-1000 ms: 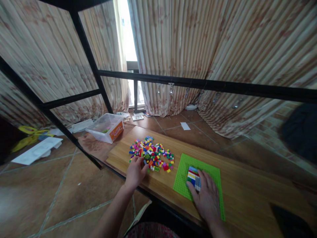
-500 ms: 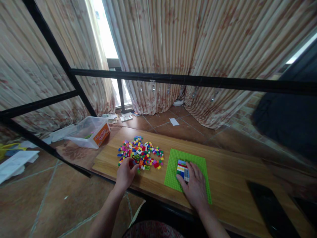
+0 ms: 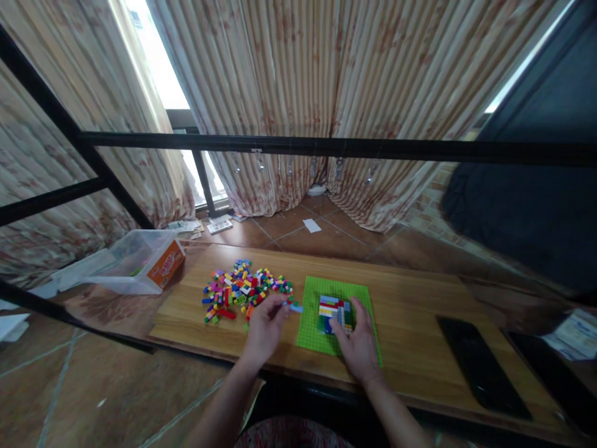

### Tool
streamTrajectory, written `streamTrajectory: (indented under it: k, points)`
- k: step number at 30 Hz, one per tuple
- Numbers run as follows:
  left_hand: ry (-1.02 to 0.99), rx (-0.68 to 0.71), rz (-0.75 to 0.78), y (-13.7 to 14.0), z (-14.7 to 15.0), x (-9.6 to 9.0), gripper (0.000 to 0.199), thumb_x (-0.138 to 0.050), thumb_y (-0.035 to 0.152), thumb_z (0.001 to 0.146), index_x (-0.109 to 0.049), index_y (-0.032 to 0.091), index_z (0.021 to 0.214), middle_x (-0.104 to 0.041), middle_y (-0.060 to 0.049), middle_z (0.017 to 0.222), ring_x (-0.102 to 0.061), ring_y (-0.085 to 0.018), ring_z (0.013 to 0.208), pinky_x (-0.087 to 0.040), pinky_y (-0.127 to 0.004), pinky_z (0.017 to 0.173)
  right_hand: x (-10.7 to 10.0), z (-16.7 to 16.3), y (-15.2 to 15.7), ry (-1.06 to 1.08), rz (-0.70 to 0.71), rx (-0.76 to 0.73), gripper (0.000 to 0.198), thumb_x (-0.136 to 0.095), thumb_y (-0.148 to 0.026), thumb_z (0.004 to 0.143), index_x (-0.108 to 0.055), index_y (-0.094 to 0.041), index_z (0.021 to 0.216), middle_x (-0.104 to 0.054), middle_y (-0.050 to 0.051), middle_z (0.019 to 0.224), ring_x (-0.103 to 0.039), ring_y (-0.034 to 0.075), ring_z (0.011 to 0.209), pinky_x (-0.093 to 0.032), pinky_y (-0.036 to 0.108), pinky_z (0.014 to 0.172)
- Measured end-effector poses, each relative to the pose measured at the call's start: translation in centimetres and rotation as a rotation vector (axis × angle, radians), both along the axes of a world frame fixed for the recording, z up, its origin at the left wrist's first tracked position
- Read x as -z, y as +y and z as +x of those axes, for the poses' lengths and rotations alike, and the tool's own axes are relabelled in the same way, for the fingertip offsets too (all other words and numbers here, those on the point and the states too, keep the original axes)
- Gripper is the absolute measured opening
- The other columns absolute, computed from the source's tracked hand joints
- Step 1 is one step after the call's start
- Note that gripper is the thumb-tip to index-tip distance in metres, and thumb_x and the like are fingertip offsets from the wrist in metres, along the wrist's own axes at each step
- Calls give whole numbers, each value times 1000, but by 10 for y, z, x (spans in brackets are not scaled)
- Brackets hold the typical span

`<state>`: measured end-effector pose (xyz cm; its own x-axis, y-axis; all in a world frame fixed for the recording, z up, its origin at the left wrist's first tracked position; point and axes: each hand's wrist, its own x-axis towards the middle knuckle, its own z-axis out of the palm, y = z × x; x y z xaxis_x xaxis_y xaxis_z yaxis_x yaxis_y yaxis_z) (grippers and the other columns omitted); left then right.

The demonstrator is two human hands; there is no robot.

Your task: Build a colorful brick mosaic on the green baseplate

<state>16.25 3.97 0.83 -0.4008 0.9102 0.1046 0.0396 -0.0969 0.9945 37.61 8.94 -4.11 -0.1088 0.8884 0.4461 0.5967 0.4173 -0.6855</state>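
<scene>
On the near part of the wooden surface (image 3: 410, 289), a green baseplate (image 3: 311, 339) lies right of a loose brick pile (image 3: 240, 286) and carries a multicoloured brick block (image 3: 336, 306). Change noted: the left hand (image 3: 265, 330) has left the pile and moved right; its fingers are pinched on a light-blue brick (image 3: 294, 308), whose right end appears at the baseplate's left edge. Height above the plate cannot be determined. The right hand (image 3: 360, 342) has opened further; its fingers stand wide about the block, thumb at the near left side, others along the right, pressure not ascertainable. Assessment: selection of this brick appears complete, the block is more exposed, and the brick is not yet joined to it
</scene>
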Motion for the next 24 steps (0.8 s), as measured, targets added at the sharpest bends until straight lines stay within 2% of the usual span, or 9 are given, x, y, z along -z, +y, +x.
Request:
streamTrajectory:
  k: [4, 7, 10, 15, 18, 21, 24]
  points:
    - [42, 116, 38, 34, 40, 18, 13, -63, 23, 74, -66, 17, 85, -67, -2, 80, -61, -15, 76, -47, -25, 72, -1, 2, 0, 59, 16, -9, 63, -53, -52, 86, -39, -18, 137, -48, 16, 134, -44, 30, 125, -36, 52, 104]
    - [81, 170, 34, 49, 50, 27, 12, -60, 21, 76, -65, 17, 85, -66, -2, 80, -60, -15, 76, -47, -25, 71, -2, 3, 0, 66, 11, -7, 58, -52, -50, 87, -43, -18, 135, -50, 15, 132, -45, 29, 124, -37, 51, 104]
    - [98, 186, 24, 51, 53, 29, 12, -60, 22, 77, -65, 18, 86, -66, -1, 80, -60, -15, 75, -47, -25, 71, -3, 3, 1, 65, 11, -22, 52, -52, -47, 88, -48, -19, 132, -51, 14, 132, -45, 27, 124, -37, 49, 105]
    - [178, 248, 10, 39, 57, 16, 11, -59, 22, 79, -67, 18, 86, -67, -2, 82, -61, -16, 77, -47, -25, 73, -3, 5, 2, 124, 55, -11, 40, -51, -41, 90, -57, -20, 124, -51, 13, 130, -45, 24, 123, -38, 45, 104]
    - [193, 260, 3, 29, 58, 4, 14, -57, 21, 81, -68, 18, 89, -69, -4, 86, -62, -17, 78, -48, -26, 74, -9, 6, -2, 193, 59, -2, 33, -53, -40, 90, -63, -21, 114, -59, 11, 116, -53, 23, 112, -42, 42, 98]
    - [223, 301, 1, 20, 55, -7, 16, -56, 22, 83, -69, 18, 89, -69, -5, 90, -63, -18, 82, -48, -28, 76, -23, 2, -10, 268, -25, -60, 29, -56, -40, 88, -67, -22, 107, -65, 8, 100, -58, 21, 95, -46, 37, 87]
    - [210, 343, 21, 10, 49, -15, 16, -56, 22, 83, -69, 19, 93, -69, -5, 91, -63, -18, 85, -48, -28, 79, -42, -10, -16, 364, -191, -163, 28, -59, -43, 85, -69, -23, 102, -67, 5, 91, -59, 18, 82, -46, 31, 75]
